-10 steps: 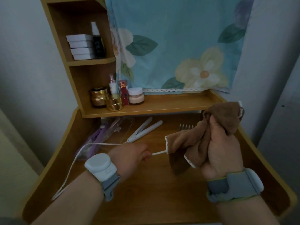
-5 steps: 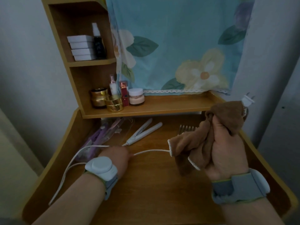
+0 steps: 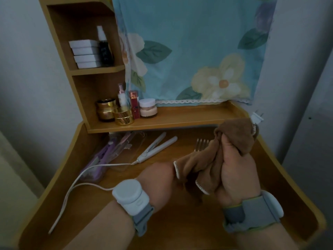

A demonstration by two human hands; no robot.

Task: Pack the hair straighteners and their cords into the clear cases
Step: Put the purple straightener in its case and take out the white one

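Our left hand (image 3: 158,179) has slid back along the thin white cord (image 3: 86,186) to the brown cloth (image 3: 216,156), fingers hidden, grip untellable; our right hand (image 3: 232,170) grips that cloth; the white hair straightener (image 3: 156,147) lies behind the cloth.

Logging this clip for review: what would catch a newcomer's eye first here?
The right hand stands out at centre right, gripping a bunched brown cloth with a white plug poking out above it. Beside it the left hand meets the cloth's edge, a white cord trailing left across the desk. Behind them lies a white hair straightener, and a flowered blue curtain hangs above.
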